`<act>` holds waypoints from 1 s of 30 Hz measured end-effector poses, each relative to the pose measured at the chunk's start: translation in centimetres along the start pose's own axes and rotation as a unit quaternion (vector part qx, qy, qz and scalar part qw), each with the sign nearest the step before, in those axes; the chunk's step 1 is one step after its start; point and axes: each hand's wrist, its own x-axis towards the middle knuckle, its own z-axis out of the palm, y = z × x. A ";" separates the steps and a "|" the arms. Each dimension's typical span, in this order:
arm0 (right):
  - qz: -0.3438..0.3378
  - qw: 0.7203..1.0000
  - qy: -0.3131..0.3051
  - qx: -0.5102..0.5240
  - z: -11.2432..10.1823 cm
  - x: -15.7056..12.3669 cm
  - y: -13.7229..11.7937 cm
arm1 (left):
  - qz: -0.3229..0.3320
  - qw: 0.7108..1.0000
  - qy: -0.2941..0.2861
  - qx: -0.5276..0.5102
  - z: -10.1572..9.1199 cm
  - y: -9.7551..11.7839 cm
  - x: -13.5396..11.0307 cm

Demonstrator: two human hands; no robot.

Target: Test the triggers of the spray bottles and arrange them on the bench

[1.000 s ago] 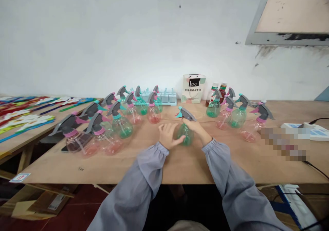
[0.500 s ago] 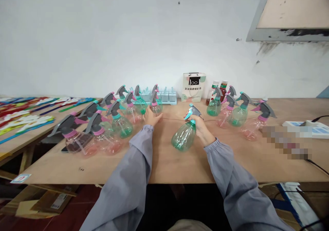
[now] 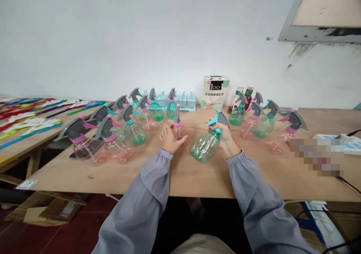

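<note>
My right hand [image 3: 225,138] is closed round the neck of a clear green spray bottle [image 3: 205,145] with a teal and grey trigger head. The bottle is tilted, its base pointing toward me and to the left, above the wooden table [image 3: 197,175]. My left hand [image 3: 169,139] wraps round a clear pink spray bottle [image 3: 178,129] with a grey trigger and pink collar, standing upright near the table's middle. Both arms wear grey sleeves.
Several pink and green spray bottles [image 3: 118,133] stand at the left, and more spray bottles [image 3: 262,120] at the right. A white paper bag [image 3: 216,92], two dark red bottles [image 3: 246,96] and a pale blue tray [image 3: 180,101] stand by the wall. Colourful strips [image 3: 31,118] cover a side table. Cables and a power strip [image 3: 342,141] lie far right.
My left hand drew the pink bottle from the left group toward the table's middle. My right hand kept the tilted green bottle, lifted slightly. One second ago both hands were on the green bottle.
</note>
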 end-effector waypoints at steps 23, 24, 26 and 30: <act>0.006 0.999 -0.014 0.039 0.1 0.0 1.0 | 0.023 0.999 -0.006 -0.029 0.2 -0.6 -0.2; -0.010 0.999 -0.011 0.040 0.0 0.0 1.0 | 0.024 0.999 -0.010 -0.028 0.1 -0.6 -0.2; -0.027 0.999 -0.006 0.046 0.0 0.1 1.0 | 0.025 0.999 -0.015 -0.026 0.1 -0.6 -0.2; -0.010 0.999 0.001 0.047 0.2 -0.1 1.0 | 0.025 0.999 -0.018 -0.023 -0.1 -0.5 -0.2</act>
